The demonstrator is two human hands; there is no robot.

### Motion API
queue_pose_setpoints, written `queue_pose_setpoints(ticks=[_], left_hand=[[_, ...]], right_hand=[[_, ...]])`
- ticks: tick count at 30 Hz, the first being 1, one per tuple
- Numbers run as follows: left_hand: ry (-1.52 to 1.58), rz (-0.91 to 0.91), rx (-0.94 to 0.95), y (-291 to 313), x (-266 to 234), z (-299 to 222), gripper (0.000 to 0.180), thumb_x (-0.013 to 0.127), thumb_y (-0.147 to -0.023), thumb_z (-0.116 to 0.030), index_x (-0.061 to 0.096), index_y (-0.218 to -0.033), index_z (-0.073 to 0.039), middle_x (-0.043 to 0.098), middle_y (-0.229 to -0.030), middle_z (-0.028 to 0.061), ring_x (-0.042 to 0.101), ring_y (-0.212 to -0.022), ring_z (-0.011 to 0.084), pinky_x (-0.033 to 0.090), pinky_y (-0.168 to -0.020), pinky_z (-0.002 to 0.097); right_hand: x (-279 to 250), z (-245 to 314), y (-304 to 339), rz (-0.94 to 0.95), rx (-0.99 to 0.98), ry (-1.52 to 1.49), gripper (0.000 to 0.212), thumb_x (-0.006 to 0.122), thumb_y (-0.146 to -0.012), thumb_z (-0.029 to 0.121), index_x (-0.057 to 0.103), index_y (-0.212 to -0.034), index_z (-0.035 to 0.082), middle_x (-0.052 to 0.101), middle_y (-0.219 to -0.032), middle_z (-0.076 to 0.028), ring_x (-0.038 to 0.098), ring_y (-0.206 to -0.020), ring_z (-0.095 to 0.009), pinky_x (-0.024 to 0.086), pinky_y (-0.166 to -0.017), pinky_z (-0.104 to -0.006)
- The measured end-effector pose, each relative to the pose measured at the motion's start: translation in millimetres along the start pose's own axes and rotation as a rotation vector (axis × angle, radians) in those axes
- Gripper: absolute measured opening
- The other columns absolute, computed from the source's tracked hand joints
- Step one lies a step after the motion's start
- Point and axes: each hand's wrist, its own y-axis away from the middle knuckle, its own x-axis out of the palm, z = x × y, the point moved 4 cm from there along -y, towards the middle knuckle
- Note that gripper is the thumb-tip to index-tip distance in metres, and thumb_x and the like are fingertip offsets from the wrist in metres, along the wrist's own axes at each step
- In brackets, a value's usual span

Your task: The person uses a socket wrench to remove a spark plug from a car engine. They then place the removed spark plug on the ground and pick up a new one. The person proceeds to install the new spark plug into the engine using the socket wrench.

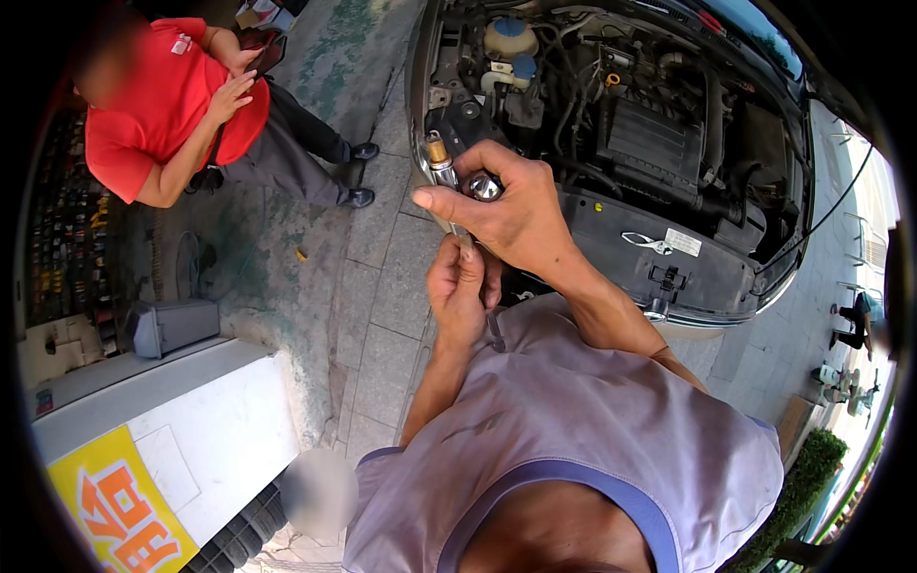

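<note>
My right hand (511,205) is closed in front of the open engine bay. It grips a chrome tool with a rounded end (485,186), most of which the fingers hide. Beside my thumb and forefinger a spark plug (437,151) points up, its browned tip uppermost and its metal body against the fingers. Just below, my left hand (460,286) is pinched close under the right one, its fingers folded together. What lies inside that pinch is mostly covered. A short dark piece (496,331) shows under the left fingers, in front of my shirt.
The car's engine bay (650,143) lies open ahead and to the right. At the left a person in a red shirt (181,105) stands on the pavement, hands raised near a dark item. A white cabinet (224,411) and a grey bin (172,327) are at the lower left.
</note>
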Motion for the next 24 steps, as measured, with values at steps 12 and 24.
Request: queue_pose_setpoints(ticks=[12, 24], left_hand=[[-0.391, -0.187, -0.001, 53.7, -63.9, -23.1, 0.037, 0.050, -0.100, -0.036, 0.057, -0.105, 0.000, 0.047, -0.058, -0.0019, 0.045, -0.047, 0.0052, 0.036, -0.044, 0.0203], [-0.723, -0.566, -0.198, 195.2, -85.4, -32.8, 0.041, 0.053, -0.098, -0.041, 0.064, -0.095, -0.002, 0.047, -0.058, -0.0008, 0.042, -0.053, 0.0076, 0.034, -0.048, 0.0276]], right_hand=[[42.8, -28.2, 31.7, 0.423, 0.228, -0.369, 0.043, 0.069, -0.088, 0.039, 0.068, -0.106, 0.000, 0.064, -0.079, -0.002, 0.051, -0.059, -0.006, 0.040, -0.052, -0.0223], [101.9, -37.1, 102.3, 0.372, 0.417, -0.570, 0.033, 0.071, -0.086, 0.028, 0.068, -0.090, -0.004, 0.055, -0.062, 0.000, 0.048, -0.051, -0.007, 0.030, -0.044, -0.0215]])
